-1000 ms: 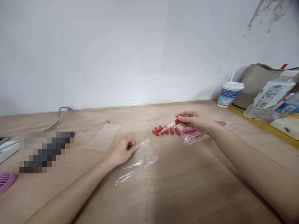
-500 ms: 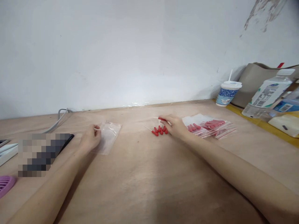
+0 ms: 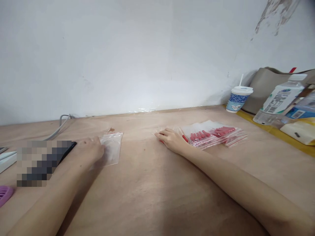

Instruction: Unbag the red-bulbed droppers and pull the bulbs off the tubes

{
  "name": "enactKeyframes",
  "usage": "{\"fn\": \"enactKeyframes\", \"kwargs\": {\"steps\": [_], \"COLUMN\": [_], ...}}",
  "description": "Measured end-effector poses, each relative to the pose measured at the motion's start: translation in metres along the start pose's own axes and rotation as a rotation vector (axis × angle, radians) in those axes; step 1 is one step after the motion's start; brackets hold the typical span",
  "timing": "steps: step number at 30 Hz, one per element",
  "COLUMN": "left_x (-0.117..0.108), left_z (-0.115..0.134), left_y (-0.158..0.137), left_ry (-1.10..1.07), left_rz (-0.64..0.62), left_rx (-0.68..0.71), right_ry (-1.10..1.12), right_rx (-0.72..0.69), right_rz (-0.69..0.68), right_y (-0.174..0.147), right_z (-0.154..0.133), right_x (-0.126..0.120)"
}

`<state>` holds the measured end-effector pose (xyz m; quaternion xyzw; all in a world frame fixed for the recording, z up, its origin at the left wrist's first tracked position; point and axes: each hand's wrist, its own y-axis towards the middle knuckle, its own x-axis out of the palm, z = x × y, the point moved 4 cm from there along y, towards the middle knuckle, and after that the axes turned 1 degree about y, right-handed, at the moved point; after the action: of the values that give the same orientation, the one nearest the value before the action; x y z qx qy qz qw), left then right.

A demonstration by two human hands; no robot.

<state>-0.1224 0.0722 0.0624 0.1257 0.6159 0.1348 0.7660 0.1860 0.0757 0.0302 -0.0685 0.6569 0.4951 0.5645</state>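
My left hand (image 3: pixel 94 148) rests on the left side of a clear zip bag (image 3: pixel 113 149) lying on the table; its fingers are curled, slightly blurred, and what they grip is hidden. My right hand (image 3: pixel 170 139) lies palm down with its fingers outstretched over small red pieces and clear film, covering most of them. One red piece (image 3: pixel 185 138) shows beside its knuckles. Right of that hand, clear zip bags overlap in a row, with a group of red pieces (image 3: pixel 200 135) in one and more red pieces (image 3: pixel 223 131) in another.
To the right stand a paper cup (image 3: pixel 236 100) with a straw, a plastic bottle (image 3: pixel 278 98) and a beige bag (image 3: pixel 256 88). At left are a pixelated dark-edged object (image 3: pixel 44 164), a cable (image 3: pixel 57 129) and a purple item (image 3: pixel 5 194).
My right hand has come down over the red pieces, and its fingers have flattened and reached left. My left hand has shifted slightly left. The clear bag beside it also sits a little further left.
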Motion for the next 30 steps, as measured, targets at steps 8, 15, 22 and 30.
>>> {"fn": "enactKeyframes", "kwargs": {"steps": [8, 15, 22, 30], "left_x": [0.047, 0.081, 0.075, 0.081], "left_z": [0.130, 0.166, 0.167, 0.173], "left_y": [-0.038, -0.026, -0.023, -0.009], "left_ry": [-0.239, -0.425, -0.505, -0.558], "left_rz": [-0.185, -0.170, -0.045, 0.023], "left_rx": [0.345, 0.344, 0.390, 0.352], "right_ry": [0.044, 0.125, 0.079, 0.100], "right_rx": [0.204, 0.436, 0.366, 0.284], "right_rz": [0.015, 0.064, 0.051, 0.069], "right_y": [-0.009, -0.024, -0.025, -0.026], "right_z": [0.005, 0.022, 0.007, 0.005], "right_x": [-0.016, -0.025, -0.018, -0.014]}}
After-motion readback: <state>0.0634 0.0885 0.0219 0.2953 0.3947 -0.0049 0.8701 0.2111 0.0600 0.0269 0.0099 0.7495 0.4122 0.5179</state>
